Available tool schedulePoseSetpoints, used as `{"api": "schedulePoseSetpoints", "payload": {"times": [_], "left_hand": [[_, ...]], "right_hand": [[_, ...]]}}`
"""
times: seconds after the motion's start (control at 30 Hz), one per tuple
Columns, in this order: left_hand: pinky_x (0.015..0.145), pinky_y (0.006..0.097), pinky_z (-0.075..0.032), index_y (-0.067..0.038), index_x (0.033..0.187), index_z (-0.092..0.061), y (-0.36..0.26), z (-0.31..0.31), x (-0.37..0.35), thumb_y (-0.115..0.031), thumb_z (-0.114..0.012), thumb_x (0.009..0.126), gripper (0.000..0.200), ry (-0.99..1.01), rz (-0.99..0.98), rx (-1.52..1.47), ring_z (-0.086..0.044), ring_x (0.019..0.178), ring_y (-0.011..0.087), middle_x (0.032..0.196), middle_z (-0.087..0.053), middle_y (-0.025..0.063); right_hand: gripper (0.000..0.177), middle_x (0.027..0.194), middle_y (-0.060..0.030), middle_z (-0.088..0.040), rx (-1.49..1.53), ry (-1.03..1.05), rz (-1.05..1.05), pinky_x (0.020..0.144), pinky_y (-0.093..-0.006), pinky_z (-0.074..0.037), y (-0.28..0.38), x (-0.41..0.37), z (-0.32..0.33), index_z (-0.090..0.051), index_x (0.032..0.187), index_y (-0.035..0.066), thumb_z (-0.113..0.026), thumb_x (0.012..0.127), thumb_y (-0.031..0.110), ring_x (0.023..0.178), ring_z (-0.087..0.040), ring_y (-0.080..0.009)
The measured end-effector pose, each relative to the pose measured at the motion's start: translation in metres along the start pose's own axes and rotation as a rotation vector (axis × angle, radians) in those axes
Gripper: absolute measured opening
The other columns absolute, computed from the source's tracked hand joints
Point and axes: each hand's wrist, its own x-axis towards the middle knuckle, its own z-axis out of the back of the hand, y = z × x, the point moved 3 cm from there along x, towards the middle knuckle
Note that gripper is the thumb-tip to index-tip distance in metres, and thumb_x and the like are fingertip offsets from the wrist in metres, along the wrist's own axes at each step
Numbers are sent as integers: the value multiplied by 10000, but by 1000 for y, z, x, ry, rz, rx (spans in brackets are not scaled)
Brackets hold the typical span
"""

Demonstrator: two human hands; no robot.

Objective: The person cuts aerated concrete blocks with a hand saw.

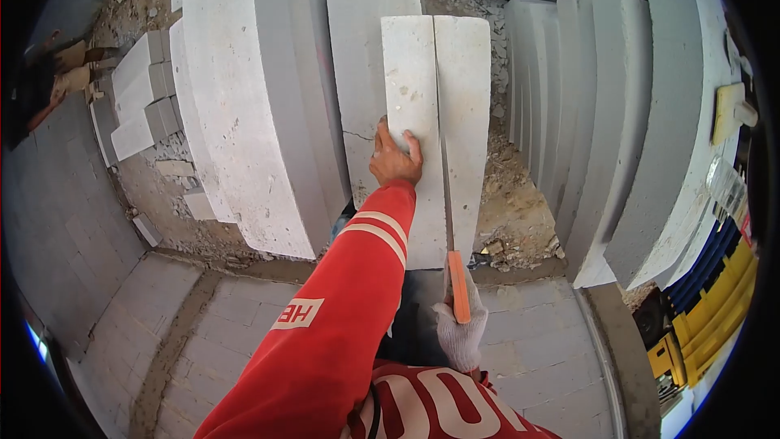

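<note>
A tall white aerated-concrete block point(422, 81) stands upright before me, split by a narrow cut down its middle. My left hand point(396, 158), bare and in a red sleeve, presses flat on the left half of the block. My right hand point(461, 321) wears a white glove and grips the orange handle of a hand saw point(457, 280). The saw's thin blade runs up into the cut between the two halves.
Large white blocks lean at the left point(244, 106) and several stand in a row at the right point(601, 114). Rubble and dust point(512, 219) lie behind. A grey block wall point(520, 341) runs under me. Yellow and blue items point(715, 293) sit far right.
</note>
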Motion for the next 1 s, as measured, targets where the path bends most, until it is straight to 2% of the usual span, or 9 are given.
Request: {"api": "schedulePoseSetpoints", "payload": {"times": [0.23, 0.3, 0.4, 0.53, 0.67, 0.77, 0.83, 0.9, 1.0], "left_hand": [[853, 548, -557, -92, 1420, -469, 3, -1, 2, -356, -528, 967, 528, 6, -12, -50, -695, 1023, 460, 1253, -665, 235], [856, 548, -556, -94, 1418, -469, 12, 1, -21, -353, -530, 966, 524, 40, 6, -62, -694, 1027, 458, 1258, -663, 234], [874, 550, -550, -95, 1414, -469, 7, 1, -4, -339, -532, 965, 515, 18, -10, -100, -690, 1040, 451, 1277, -658, 231], [892, 548, -547, -100, 1422, -466, 3, -3, 5, -346, -527, 967, 521, 18, 21, -40, -688, 1053, 452, 1291, -656, 222], [891, 542, -549, -109, 1425, -465, 3, -2, 4, -353, -518, 972, 518, 4, -8, -71, -688, 1058, 452, 1282, -662, 213], [890, 534, -552, -114, 1425, -464, 10, 9, -31, -365, -511, 974, 518, 84, 63, -52, -691, 1056, 449, 1269, -670, 209], [872, 539, -552, -103, 1417, -466, 4, -4, 4, -360, -514, 976, 513, -23, -64, -170, -693, 1025, 458, 1258, -672, 207], [868, 541, -551, -100, 1417, -465, 5, 3, -5, -354, -515, 976, 512, 17, 5, -74, -691, 1021, 461, 1259, -669, 212], [861, 545, -549, -95, 1413, -466, 3, -3, 3, -345, -520, 973, 509, -2, -9, -35, -687, 1017, 466, 1269, -660, 224]], "right_hand": [[230, 711, -157, -655, 85, -40, 170, 582, -377, -496, 52, 144, -40, -669, 1020, -49, -741, 927, 149, 571, -598, -275], [232, 722, -172, -661, 3, 4, 159, 581, -380, -495, 34, 109, -27, -666, 1016, -56, -738, 921, 142, 573, -604, -281], [703, 829, -144, -661, -50, 30, 109, 628, -338, -534, 20, 21, -9, -502, 1461, -25, -780, 829, 101, 649, -629, -253], [654, 808, -136, -628, 20, 9, 147, 667, -320, -548, 26, 54, -14, -545, 1437, -20, -785, 840, 99, 652, -610, -235], [330, 713, -143, -596, 96, -51, 231, 580, -384, -478, 56, 167, -51, -645, 1113, -29, -772, 905, 192, 609, -570, -242], [335, 734, -158, -634, 2, 78, 116, 583, -385, -487, 32, 130, -37, -645, 1123, -41, -763, 910, 189, 617, -588, -243], [597, 787, -128, -661, 54, 15, 151, 633, -336, -541, 37, 65, -25, -563, 1399, -29, -763, 848, 83, 647, -614, -231], [672, 905, -86, -640, 38, 48, -70, 693, -300, -529, 30, 7, -8, -567, 1441, 4, -708, 784, 10, 701, -568, -146], [479, 810, -54, -613, 79, 24, 67, 635, -303, -519, 22, 52, -9, -639, 1295, -17, -698, 821, 19, 660, -563, -126]]}}
